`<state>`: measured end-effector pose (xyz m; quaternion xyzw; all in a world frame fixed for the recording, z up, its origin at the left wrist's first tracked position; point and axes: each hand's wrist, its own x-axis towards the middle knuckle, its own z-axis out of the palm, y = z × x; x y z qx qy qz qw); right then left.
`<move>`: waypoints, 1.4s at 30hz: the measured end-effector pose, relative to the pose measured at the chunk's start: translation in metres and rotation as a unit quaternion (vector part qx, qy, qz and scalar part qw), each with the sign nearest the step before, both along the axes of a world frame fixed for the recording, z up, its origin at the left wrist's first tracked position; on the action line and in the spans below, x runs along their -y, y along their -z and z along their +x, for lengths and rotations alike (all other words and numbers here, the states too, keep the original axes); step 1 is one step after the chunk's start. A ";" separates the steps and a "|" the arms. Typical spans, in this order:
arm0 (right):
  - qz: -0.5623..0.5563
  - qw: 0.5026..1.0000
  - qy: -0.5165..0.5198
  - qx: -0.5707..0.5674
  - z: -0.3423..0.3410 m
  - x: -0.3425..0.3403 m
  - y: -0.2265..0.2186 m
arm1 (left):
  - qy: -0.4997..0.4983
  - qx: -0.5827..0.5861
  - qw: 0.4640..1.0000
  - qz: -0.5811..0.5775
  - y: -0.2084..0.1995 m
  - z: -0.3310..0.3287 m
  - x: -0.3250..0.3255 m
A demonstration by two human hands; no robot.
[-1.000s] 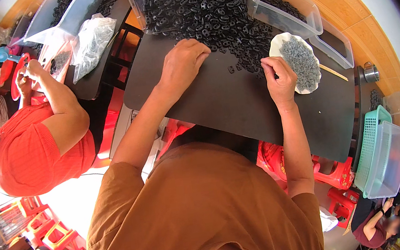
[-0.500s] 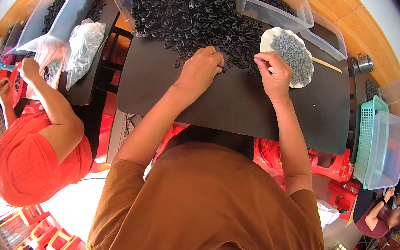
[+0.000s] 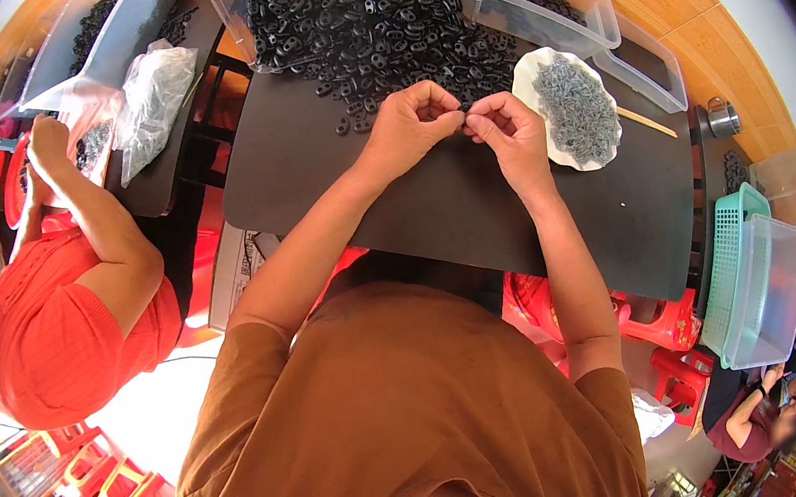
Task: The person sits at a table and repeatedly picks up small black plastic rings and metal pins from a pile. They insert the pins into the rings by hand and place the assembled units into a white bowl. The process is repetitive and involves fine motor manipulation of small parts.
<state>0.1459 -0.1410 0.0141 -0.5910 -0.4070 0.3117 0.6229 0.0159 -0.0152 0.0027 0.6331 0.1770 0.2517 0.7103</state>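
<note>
My left hand (image 3: 411, 134) and my right hand (image 3: 515, 141) meet fingertip to fingertip over the dark table, in front of a heap of small black two-holed oval pieces (image 3: 357, 12). A black piece of that kind shows partly in the left hand's pinch. The right hand's thumb and fingers are also pinched together against it; whatever they hold is too small and covered to make out. Just right of the right hand lies a white scalloped dish (image 3: 546, 56), filled with tiny grey translucent pieces (image 3: 577, 114).
Clear plastic boxes (image 3: 543, 13) stand at the back right. A wooden stick (image 3: 646, 122) pokes out by the dish on the dark tabletop (image 3: 330, 187). At right are a green basket (image 3: 731, 275) and a metal cup (image 3: 723, 117). A co-worker in red (image 3: 76, 321) sits at left.
My left hand has lifted from the front of the heap, and my right hand has moved left from the dish's edge. Their fingertips have come together.
</note>
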 end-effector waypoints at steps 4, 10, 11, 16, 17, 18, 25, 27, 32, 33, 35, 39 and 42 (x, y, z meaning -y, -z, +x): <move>0.016 1.000 0.000 -0.001 -0.001 -0.001 -0.004 | 0.006 -0.036 0.999 0.037 -0.004 -0.003 -0.003; 0.075 0.994 0.027 0.081 0.001 -0.003 -0.003 | 0.034 -0.082 0.994 0.066 -0.004 -0.004 -0.004; 0.057 0.993 0.033 0.093 -0.001 -0.002 -0.001 | 0.035 -0.071 0.995 0.056 -0.003 -0.004 -0.004; 0.038 0.997 0.058 0.040 -0.007 -0.002 -0.001 | 0.030 0.010 0.998 -0.048 -0.002 0.000 -0.001; 0.035 0.997 0.057 0.032 -0.008 -0.002 -0.003 | 0.025 0.021 0.998 -0.059 -0.002 -0.001 -0.001; 0.033 0.997 0.058 0.025 -0.009 -0.001 -0.004 | 0.021 0.031 0.997 -0.071 -0.002 -0.001 0.000; 0.032 0.997 0.057 0.038 -0.008 -0.003 -0.002 | -0.046 -0.021 0.995 0.084 -0.005 -0.002 0.005; 0.029 0.997 0.058 0.043 -0.008 -0.002 0.000 | -0.062 -0.033 0.989 0.131 -0.009 -0.005 0.008; 0.001 0.998 0.056 0.004 -0.009 -0.001 -0.002 | -0.074 -0.007 0.975 0.208 -0.001 -0.005 0.010; -0.007 0.998 0.060 -0.003 -0.010 -0.001 -0.003 | -0.071 0.002 0.974 0.214 -0.001 -0.006 0.013; -0.013 0.999 0.052 0.005 -0.009 0.000 -0.004 | -0.060 -0.001 0.976 0.210 0.000 -0.007 0.012; -0.025 0.999 0.009 0.019 -0.004 0.001 -0.005 | -0.019 -0.053 0.988 0.142 -0.001 -0.007 0.003; 0.008 1.000 0.000 0.027 -0.001 -0.001 -0.002 | 0.018 -0.038 0.999 0.007 0.003 -0.005 0.000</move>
